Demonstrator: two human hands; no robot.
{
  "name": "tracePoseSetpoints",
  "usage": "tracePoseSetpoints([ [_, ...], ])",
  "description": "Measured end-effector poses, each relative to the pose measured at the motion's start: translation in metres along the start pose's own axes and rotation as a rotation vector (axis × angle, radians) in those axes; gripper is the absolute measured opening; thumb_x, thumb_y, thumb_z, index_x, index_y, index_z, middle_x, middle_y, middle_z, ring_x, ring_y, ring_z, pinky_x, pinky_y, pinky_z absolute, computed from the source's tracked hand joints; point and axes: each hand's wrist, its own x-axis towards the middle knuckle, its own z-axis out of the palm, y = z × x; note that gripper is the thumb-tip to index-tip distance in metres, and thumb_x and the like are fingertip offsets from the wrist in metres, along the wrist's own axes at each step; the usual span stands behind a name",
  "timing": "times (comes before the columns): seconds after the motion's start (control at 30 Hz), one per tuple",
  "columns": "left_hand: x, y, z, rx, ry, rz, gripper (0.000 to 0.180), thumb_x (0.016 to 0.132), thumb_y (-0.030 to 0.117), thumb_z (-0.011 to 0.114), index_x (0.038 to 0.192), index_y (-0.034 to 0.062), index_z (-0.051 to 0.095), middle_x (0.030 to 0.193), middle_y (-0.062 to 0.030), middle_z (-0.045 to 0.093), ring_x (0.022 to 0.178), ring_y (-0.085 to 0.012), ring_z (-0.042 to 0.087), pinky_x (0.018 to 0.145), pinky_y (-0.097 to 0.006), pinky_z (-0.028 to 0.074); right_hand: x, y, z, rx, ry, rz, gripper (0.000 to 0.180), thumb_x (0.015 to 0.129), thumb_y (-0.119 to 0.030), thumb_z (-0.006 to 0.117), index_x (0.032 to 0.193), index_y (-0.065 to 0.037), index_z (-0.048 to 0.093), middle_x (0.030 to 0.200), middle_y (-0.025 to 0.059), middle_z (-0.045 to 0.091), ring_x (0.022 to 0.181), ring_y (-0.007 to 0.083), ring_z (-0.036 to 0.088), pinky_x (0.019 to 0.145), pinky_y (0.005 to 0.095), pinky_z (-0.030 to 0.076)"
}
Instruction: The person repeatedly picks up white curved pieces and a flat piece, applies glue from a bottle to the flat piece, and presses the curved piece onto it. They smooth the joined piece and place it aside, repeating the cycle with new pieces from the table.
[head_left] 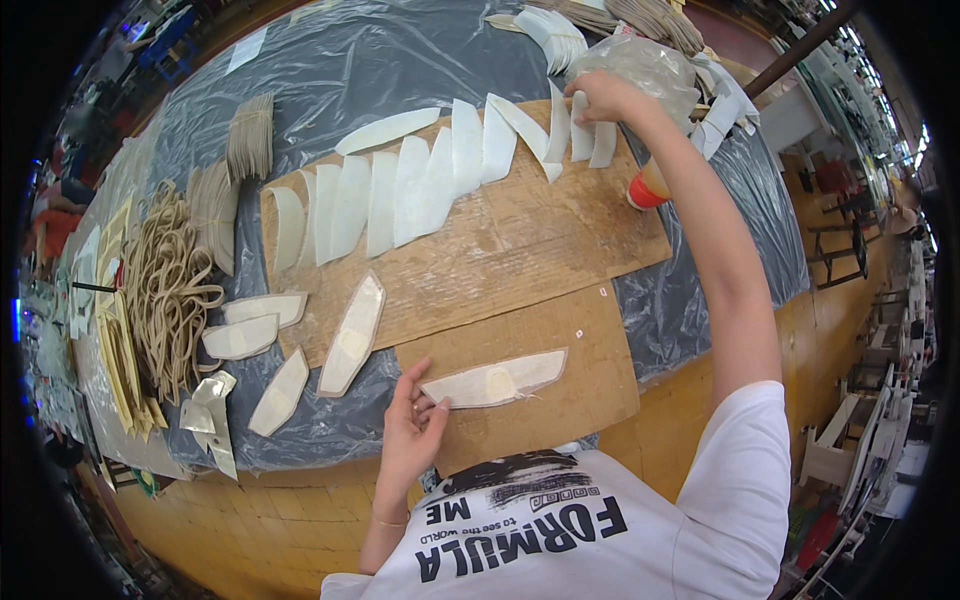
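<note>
In front of me a white curved piece with a beige border [495, 382] lies on the smaller cardboard sheet [520, 435]. My left hand [410, 420] is at its left tip, thumb and fingers apart around the end. My right hand [603, 97] reaches to the far right of the larger cardboard [480, 260]. Its fingers are bent down and closed at the top of a short white strip [581, 138]; the fingertips are partly hidden. Several white curved panels [382, 203] stretch leftward from there in an overlapping row.
Bordered white pieces [352, 335] lie at the left, by a heap of beige cords [165, 290] and beige strip bundles [250, 138]. A red-and-yellow container [648, 188] stands beside my right forearm. A clear plastic bag [640, 75] sits at the back right. Dark plastic sheeting [330, 70] covers the table.
</note>
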Motion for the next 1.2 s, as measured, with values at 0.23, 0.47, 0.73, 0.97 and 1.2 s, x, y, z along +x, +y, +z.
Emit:
tracePoseSetpoints([
  [0.23,-0.003,0.001,-0.007,0.100,-0.045,-0.071,0.057,0.090,-0.008,0.055,0.143,0.0006,0.036,0.114,-0.0072,0.056,0.099,-0.0098,0.057,0.083,-0.021,0.047,-0.011,-0.044,-0.033,0.153,0.056,-0.065,0.049,0.076,-0.004,0.061,0.125,-0.004,0.062,0.100,0.0192,0.066,0.092,0.0318,0.064,0.083,0.0400,0.052],
  [0.47,-0.003,0.008,-0.004,0.016,-0.047,-0.039,0.056,0.091,-0.004,0.056,0.144,0.0006,0.036,0.118,-0.0098,0.059,0.100,-0.0101,0.058,0.085,-0.024,0.048,0.007,-0.161,-0.037,0.324,0.132,-0.368,0.041,0.086,-0.015,0.063,0.127,-0.012,0.062,0.113,0.0172,0.063,0.106,0.0300,0.061,0.091,0.0404,0.050],
  [0.73,-0.001,0.006,-0.004,0.069,-0.017,0.013,0.057,0.091,-0.002,0.056,0.144,0.0002,0.035,0.111,-0.0145,0.065,0.091,-0.0150,0.065,0.080,-0.027,0.052,0.083,-0.207,-0.002,0.176,0.108,-0.214,0.069,0.075,-0.039,0.080,0.130,-0.004,0.059,0.128,0.0209,0.055,0.119,0.0369,0.054,0.100,0.0408,0.046],
  [0.97,-0.002,0.002,-0.004,-0.001,-0.019,-0.024,0.053,0.091,-0.005,0.055,0.142,-0.0006,0.039,0.107,-0.0075,0.061,0.089,-0.0069,0.057,0.076,-0.020,0.048,0.095,-0.189,0.008,0.436,0.080,-0.220,0.058,0.068,-0.037,0.083,0.112,-0.002,0.066,0.110,0.0185,0.066,0.110,0.0331,0.060,0.090,0.0410,0.050],
  [1.2,-0.003,0.002,-0.002,0.031,-0.015,0.027,0.053,0.091,-0.005,0.055,0.141,-0.0009,0.040,0.110,-0.0076,0.060,0.094,-0.0080,0.057,0.077,-0.020,0.047,0.086,-0.193,-0.003,0.579,0.311,-0.241,0.051,0.073,-0.030,0.081,0.114,-0.008,0.060,0.108,0.0124,0.067,0.099,0.0262,0.064,0.085,0.0378,0.050],
])
